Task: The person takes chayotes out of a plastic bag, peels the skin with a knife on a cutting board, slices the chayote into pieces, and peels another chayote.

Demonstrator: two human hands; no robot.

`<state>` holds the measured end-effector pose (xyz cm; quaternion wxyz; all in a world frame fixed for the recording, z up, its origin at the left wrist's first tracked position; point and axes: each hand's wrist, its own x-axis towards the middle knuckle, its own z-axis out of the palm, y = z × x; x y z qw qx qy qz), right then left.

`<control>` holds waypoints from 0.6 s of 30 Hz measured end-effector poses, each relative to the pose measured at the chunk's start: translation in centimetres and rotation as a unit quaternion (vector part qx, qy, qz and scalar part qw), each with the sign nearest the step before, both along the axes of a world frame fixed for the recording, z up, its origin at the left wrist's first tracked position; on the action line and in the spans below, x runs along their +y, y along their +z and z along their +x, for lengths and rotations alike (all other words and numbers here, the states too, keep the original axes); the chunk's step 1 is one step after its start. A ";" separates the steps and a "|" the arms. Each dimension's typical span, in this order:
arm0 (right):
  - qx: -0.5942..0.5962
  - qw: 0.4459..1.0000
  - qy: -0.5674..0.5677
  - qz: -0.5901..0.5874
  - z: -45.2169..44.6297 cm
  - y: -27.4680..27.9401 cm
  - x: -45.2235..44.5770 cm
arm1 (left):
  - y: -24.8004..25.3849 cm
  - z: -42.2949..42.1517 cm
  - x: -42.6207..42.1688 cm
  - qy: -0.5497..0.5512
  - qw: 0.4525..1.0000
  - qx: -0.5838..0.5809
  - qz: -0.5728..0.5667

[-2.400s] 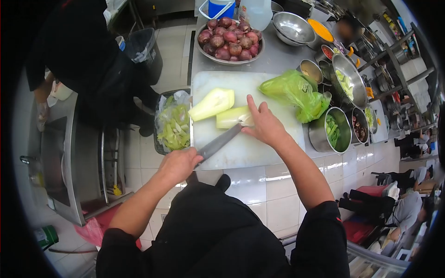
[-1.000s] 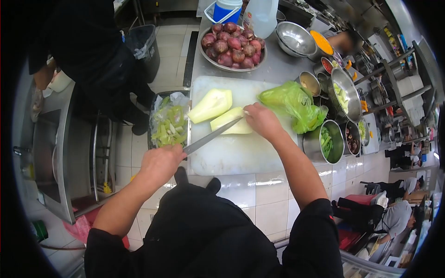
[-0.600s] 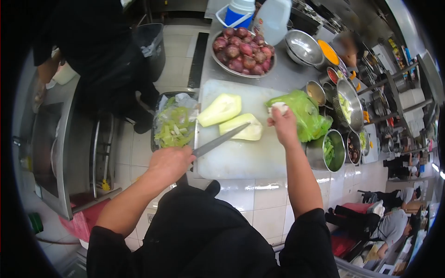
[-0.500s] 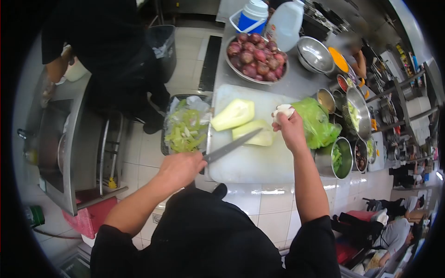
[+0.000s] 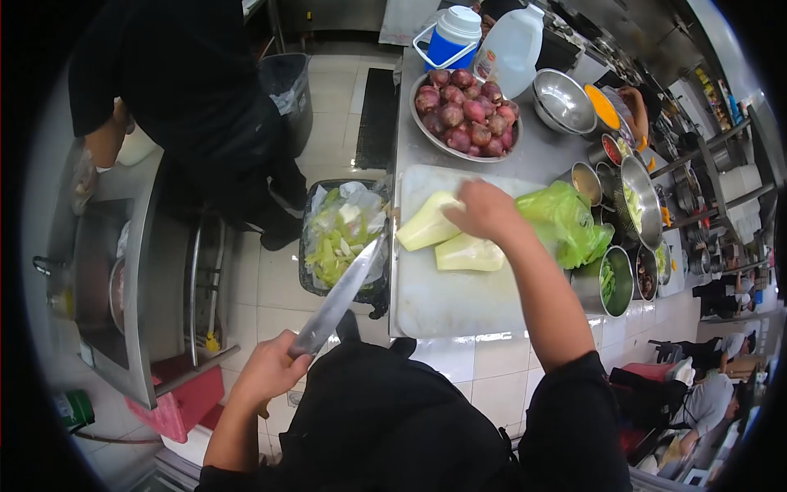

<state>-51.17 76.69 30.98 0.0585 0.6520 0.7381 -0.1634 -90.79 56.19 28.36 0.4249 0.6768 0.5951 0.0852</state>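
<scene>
My left hand (image 5: 275, 367) is closed around the handle of a large kitchen knife (image 5: 334, 297). Its blade points up and away, with the tip over the near side of the waste bin (image 5: 305, 275). Two pale green, peeled vegetable halves lie on the white cutting board: an upper half (image 5: 425, 225) and a lower half (image 5: 469, 253). My right hand (image 5: 484, 209), slightly blurred, is over the right end of the upper half. Its fingers look loosely bent, with nothing visible in them; whether they touch the half is unclear. Green peelings (image 5: 332, 254) and white scraps (image 5: 351, 215) fill the bin.
Beside the cutting board (image 5: 459, 307) are a green plastic bag (image 5: 566, 220), a bowl of red onions (image 5: 467, 115) and several metal containers (image 5: 615, 279). A blue-and-white jug (image 5: 452, 39) stands behind. At left, a person in black (image 5: 188, 107) stands by a sink (image 5: 90, 246).
My right hand no longer shows the white lump and has moved left over the upper half. The knife has swung left off the board toward the bin. White scraps now show in the bin.
</scene>
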 end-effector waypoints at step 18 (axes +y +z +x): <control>0.124 0.964 -0.027 0.235 5.3 -7.5 -20.7 | 2.7 9.5 5.4 -0.201 0.972 0.116 0.034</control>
